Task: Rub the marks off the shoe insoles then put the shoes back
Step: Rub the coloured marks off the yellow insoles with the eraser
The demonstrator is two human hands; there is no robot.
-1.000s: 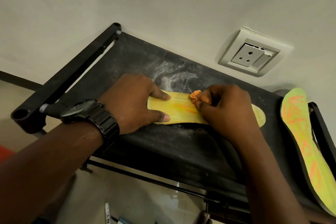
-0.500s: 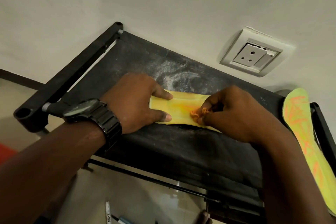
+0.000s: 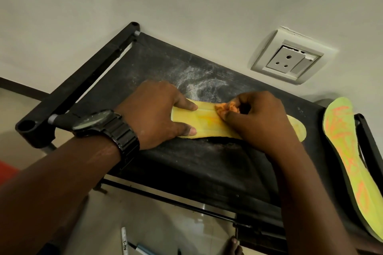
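Observation:
A yellow insole with a faint orange smear lies flat on the black fabric shelf of a rack. My left hand, with a black watch on the wrist, presses its heel end down with straight fingers and thumb. My right hand pinches a crumpled orange-stained wad against the insole's far edge and covers its middle. A second yellow-green insole covered in orange scribbles lies at the shelf's right end. No shoes are in view.
The rack stands against a pale wall with a white socket plate. White dusty smears mark the shelf behind the insole. Marker pens lie on the tiled floor below, beside a toe.
My right hand has carried the wad from the insole's near edge back up to its far edge, a rubbing stroke. My left hand has kept its place on the heel end.

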